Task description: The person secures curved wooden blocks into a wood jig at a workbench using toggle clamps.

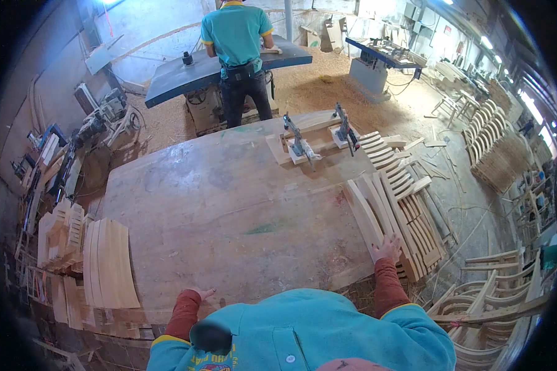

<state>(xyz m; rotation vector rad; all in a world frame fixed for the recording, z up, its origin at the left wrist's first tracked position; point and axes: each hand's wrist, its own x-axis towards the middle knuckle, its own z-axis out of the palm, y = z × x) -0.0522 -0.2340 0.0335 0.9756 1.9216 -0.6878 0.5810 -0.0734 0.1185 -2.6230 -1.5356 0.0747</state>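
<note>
My right hand (387, 248) rests at the near end of a curved wooden slat (363, 213) on the right side of the worktable (229, 204). Its fingers are spread and touch the wood, not wrapped round it. More curved slats (408, 216) lie side by side just to the right. At the table's near edge, my left hand (202, 293) lies with its fingers stretched out and nothing in it. The nearest wood to it is a stack of wide, slightly curved boards (110, 263) at the table's left end.
A jig with two toggle clamps (298, 145) sits at the table's far side. Beyond it, a co-worker (236, 49) stands at a dark-topped machine (167, 77). Curved chair parts (495, 297) are piled on my right. Stacked slats (498, 142) and sawdust lie farther back.
</note>
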